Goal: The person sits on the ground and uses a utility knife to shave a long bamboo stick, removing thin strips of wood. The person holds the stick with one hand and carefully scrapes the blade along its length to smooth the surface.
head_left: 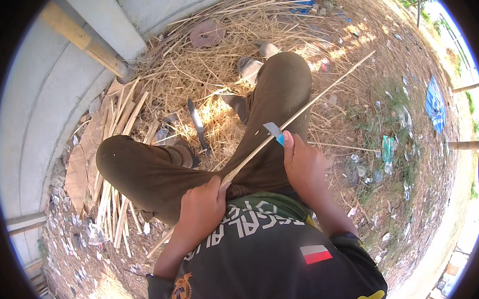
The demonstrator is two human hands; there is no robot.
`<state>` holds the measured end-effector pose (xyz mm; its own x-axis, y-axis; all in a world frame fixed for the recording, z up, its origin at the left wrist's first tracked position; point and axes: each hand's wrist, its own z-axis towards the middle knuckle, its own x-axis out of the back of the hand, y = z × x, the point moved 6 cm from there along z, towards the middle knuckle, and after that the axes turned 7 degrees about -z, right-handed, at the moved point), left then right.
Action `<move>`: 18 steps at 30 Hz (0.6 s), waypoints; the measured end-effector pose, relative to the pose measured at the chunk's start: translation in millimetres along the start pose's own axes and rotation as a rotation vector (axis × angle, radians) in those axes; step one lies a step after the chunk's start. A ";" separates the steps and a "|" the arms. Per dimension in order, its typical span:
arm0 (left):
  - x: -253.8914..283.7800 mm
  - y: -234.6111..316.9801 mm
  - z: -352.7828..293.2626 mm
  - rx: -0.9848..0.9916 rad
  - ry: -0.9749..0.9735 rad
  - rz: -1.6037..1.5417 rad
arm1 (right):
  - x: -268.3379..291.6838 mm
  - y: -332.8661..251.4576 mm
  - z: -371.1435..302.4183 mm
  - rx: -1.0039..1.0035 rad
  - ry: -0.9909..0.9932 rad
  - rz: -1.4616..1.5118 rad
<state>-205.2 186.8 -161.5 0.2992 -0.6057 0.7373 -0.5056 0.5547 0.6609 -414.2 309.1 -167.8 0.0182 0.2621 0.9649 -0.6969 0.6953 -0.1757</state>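
A long thin bamboo strip (326, 92) runs slantwise across my lap, from beside my left forearm up past my right knee. My left hand (201, 205) is closed round its lower part, near my waist. In my right hand (305, 163) is a small knife with a blue handle and a short grey blade (272, 129), the thumb pressed on the handle. The blade lies against the strip, above my right thigh. Beyond my crossed legs a larger dark-bladed knife (198, 126) rests on the shavings.
Split bamboo strips (113, 208) lie in a bundle by my left knee, partly over flat brown cardboard (78, 176). Shavings (221, 70) cover the ground ahead. A pale wall (46, 90) with a bamboo pole (80, 36) stands left. A blue sheet (435, 104) and scattered litter lie right.
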 end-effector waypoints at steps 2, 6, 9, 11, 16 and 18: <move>1.6 4.5 2.8 -0.012 0.004 -0.005 | -0.2 -22.6 -17.7 0.128 0.003 0.030; 1.1 2.3 2.0 0.008 0.017 -0.036 | 4.3 -7.9 4.3 0.005 0.044 -0.044; 2.4 -1.3 -1.2 0.024 0.032 -0.048 | 13.9 18.8 25.5 -0.127 0.134 -0.133; 1.4 0.0 -0.6 0.020 0.030 -0.040 | 11.4 11.4 19.6 -0.098 0.073 -0.122; -0.2 0.5 1.3 0.027 0.020 -0.066 | -0.5 -32.9 -24.6 0.158 -0.029 0.057; 0.0 0.7 0.7 0.022 0.026 -0.070 | -0.2 -41.5 -33.2 0.205 -0.028 0.082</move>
<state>-206.2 186.8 -161.2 0.3553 -0.6269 0.6933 -0.5001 0.4991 0.7076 -361.5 302.4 -167.1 -0.0626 0.2918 0.9544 -0.8265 0.5209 -0.2135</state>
